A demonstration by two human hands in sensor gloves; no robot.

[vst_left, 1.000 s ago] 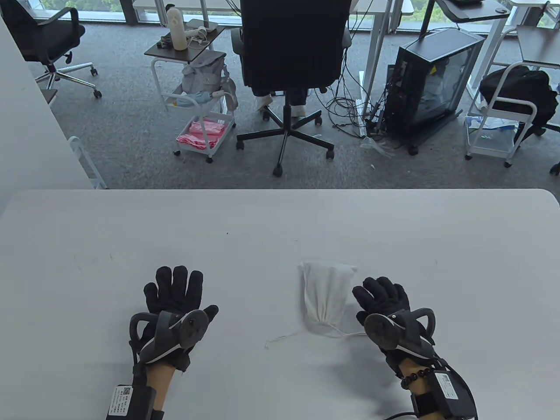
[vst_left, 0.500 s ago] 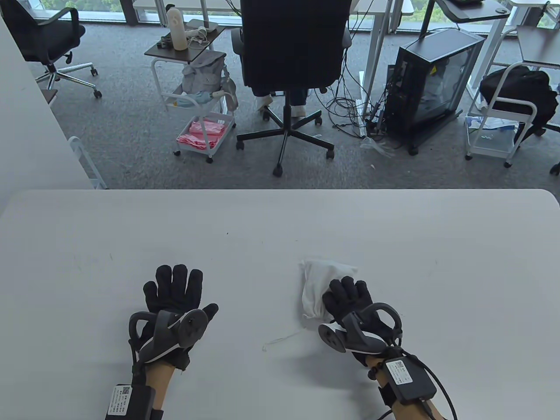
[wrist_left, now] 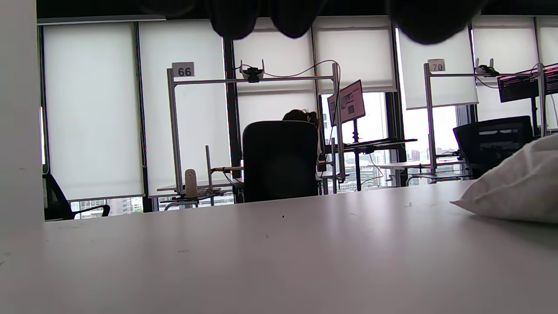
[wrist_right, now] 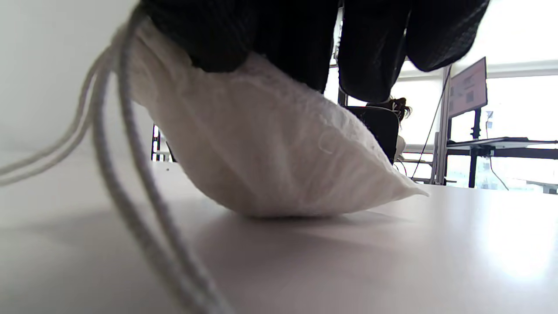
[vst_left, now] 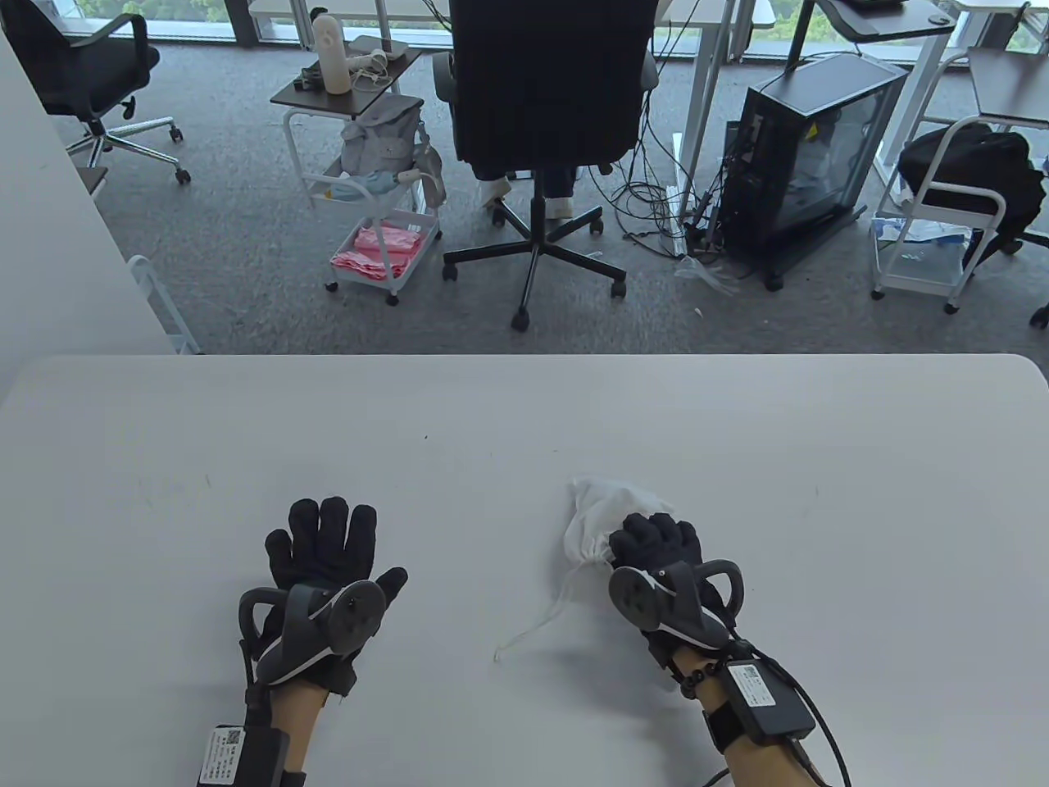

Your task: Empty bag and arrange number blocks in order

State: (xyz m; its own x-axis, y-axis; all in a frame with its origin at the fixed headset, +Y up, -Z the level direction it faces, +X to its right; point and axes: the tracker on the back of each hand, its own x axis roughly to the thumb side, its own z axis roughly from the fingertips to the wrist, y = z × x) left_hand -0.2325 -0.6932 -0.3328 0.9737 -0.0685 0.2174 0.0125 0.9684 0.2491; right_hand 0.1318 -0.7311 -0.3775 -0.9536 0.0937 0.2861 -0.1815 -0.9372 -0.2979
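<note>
A small white drawstring bag (vst_left: 602, 518) lies right of the table's middle, its strings (vst_left: 537, 619) trailing toward the front. My right hand (vst_left: 651, 537) grips the bag near its tied neck and lifts that end, while the far end rests on the table. In the right wrist view my fingers (wrist_right: 305, 39) clamp the top of the bag (wrist_right: 270, 152), with the strings (wrist_right: 130, 183) hanging at the left. My left hand (vst_left: 328, 541) lies flat and open on the table to the left, holding nothing. The bag's corner shows in the left wrist view (wrist_left: 518, 185). No number blocks are visible.
The white table (vst_left: 524, 426) reaches to a far edge, with office floor beyond. A black office chair (vst_left: 545, 123) and a white cart (vst_left: 377, 205) stand behind the table. A white wall panel (vst_left: 57, 246) rises at the far left.
My right hand moved left from beside the bag onto it and took hold near the neck. The bag's near end has risen and bunched, and the strings shifted. My left hand has stayed still.
</note>
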